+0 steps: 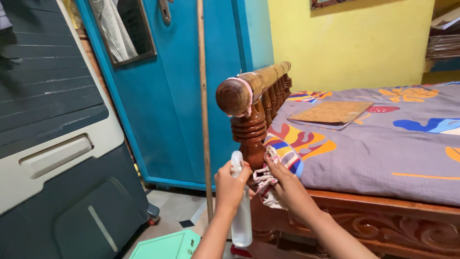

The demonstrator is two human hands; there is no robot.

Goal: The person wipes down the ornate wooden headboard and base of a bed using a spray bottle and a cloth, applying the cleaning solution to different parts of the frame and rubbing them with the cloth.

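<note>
Bedpost [250, 132] gets wiped best if the right hand [287, 184], clenched on the rag [266, 184], presses at its 5 o'clock side while the left hand [231, 184] keeps its closed grip on the spray bottle [241, 216] steady.

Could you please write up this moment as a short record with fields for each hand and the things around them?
left hand: grips a clear spray bottle, held upright
right hand: presses a patterned cloth against the carved wooden bedpost
bed: grey patterned bedsheet with a flat tan mat lying on it
behind: thin wooden pole standing before a blue cabinet
wall: yellow
</note>
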